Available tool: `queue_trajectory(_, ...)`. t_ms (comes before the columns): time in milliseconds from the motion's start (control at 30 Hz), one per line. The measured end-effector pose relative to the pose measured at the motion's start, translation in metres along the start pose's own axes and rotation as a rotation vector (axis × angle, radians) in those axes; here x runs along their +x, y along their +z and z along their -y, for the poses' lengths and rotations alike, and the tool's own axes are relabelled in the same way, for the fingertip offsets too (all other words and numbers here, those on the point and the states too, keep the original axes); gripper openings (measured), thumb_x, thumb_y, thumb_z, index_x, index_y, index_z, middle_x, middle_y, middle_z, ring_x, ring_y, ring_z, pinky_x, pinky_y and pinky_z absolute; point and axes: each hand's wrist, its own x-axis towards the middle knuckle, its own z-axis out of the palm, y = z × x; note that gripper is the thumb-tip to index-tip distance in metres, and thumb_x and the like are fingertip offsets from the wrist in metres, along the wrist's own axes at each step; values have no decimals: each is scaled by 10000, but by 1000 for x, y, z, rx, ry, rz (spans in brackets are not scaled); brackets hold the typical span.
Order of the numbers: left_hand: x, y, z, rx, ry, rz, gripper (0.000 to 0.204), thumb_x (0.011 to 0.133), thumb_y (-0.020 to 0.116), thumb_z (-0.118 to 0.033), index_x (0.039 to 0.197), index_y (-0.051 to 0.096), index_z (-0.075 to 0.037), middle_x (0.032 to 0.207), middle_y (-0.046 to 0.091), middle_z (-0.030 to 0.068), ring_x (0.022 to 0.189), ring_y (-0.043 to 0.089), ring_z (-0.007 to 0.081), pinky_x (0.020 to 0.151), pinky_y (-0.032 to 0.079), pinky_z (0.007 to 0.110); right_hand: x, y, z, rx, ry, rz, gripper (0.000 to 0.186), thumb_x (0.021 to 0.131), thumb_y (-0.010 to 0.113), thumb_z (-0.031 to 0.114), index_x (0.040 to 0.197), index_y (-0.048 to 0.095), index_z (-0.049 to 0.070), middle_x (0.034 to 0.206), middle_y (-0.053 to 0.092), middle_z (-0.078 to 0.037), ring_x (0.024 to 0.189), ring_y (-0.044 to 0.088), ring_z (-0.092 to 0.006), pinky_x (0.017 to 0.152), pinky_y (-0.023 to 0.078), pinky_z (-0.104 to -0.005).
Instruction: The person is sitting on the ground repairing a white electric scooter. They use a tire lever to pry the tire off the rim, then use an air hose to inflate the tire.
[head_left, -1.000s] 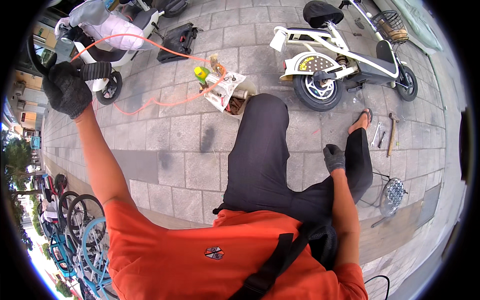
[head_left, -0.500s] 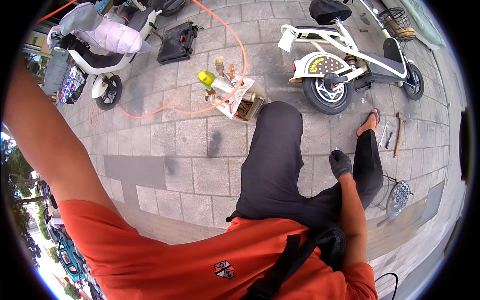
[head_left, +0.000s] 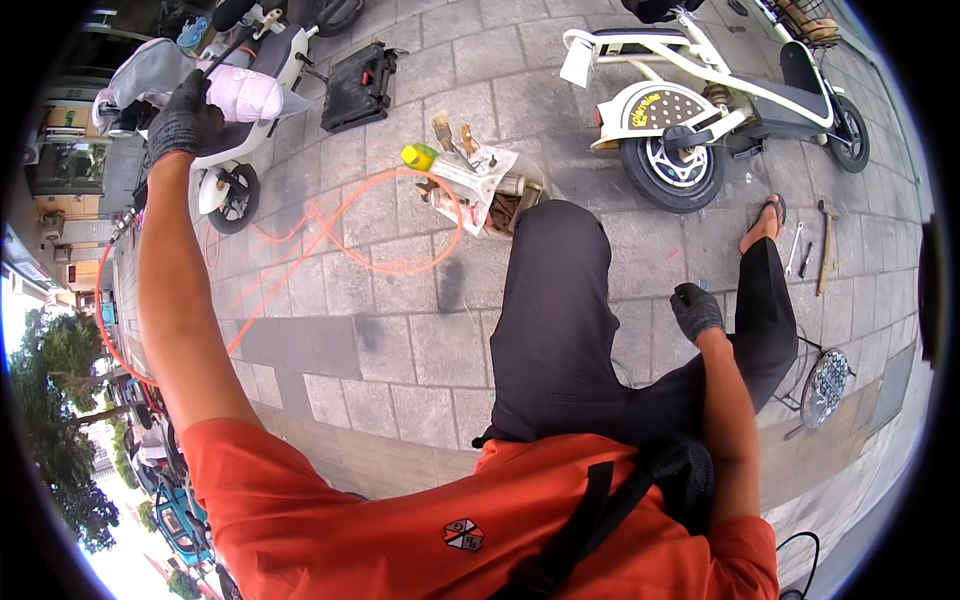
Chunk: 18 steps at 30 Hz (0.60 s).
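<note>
My left hand [head_left: 186, 124], in a dark grey knit glove, is raised at the upper left with its fingers closed round a thin dark rod [head_left: 226, 52]. The rod slants up and to the right; its far end and kind are unclear. Behind it stands a white scooter with a padded pink cover [head_left: 245, 95]. My right hand [head_left: 697, 310], gloved alike, is curled above the paving beside my right leg. Whatever its fingers may hold is hidden. The rear wheel [head_left: 672, 172] of a white electric bike is beyond that hand.
An orange hose [head_left: 300, 250] loops over the paving at left. A tool bin [head_left: 533, 183] with a yellow-green bottle [head_left: 418, 157] stands ahead. A black case [head_left: 358, 88] lies farther off. Right of my foot lie a hammer [head_left: 825, 245] and a wrench [head_left: 795, 243], with a round stool [head_left: 824, 388] nearer.
My left hand has come into view at the upper left with the rod. The orange hose has swung down and left. My right hand stays curled; the view has shifted slightly.
</note>
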Motion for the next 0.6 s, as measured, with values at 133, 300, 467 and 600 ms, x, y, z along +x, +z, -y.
queue_trajectory(133, -76, 74, -82, -77, 84, 403, 422, 974, 573, -283, 1379, 571, -165, 1240, 665, 231, 1187, 615, 426, 995, 495, 479, -7, -18, 3, -111, -3, 13, 303, 895, 696, 264, 1104, 704, 45, 981, 735, -217, 952, 707, -380, 843, 552, -440)
queue_trajectory(300, -147, 202, -132, -780, -85, 458, 464, 1006, 570, -429, 1201, 650, -16, 1115, 705, 238, 1047, 667, 370, 928, 493, 431, 0, -9, 10, -85, -2, 37, 292, 892, 696, 258, 1090, 710, 43, 1003, 734, -221, 974, 703, -383, 855, 550, -436)
queue_trajectory(467, -176, 243, -217, -1305, -741, 720, 609, 879, 719, -592, 1147, 723, -45, 716, 514, 1, 568, 455, 134, 534, 415, 336, -3, -10, 15, -86, 10, 63, 280, 889, 699, 249, 1068, 718, 35, 1009, 736, -216, 965, 707, -382, 857, 553, -431)
queue_trajectory(600, -167, 252, -266, -1556, -806, 944, 781, 833, 688, -713, 1231, 693, -41, 855, 536, 41, 617, 455, 146, 503, 420, 339, -4, -9, 11, -98, 3, 68, 285, 884, 705, 255, 1059, 721, 30, 1014, 735, -218, 973, 705, -388, 861, 552, -434)
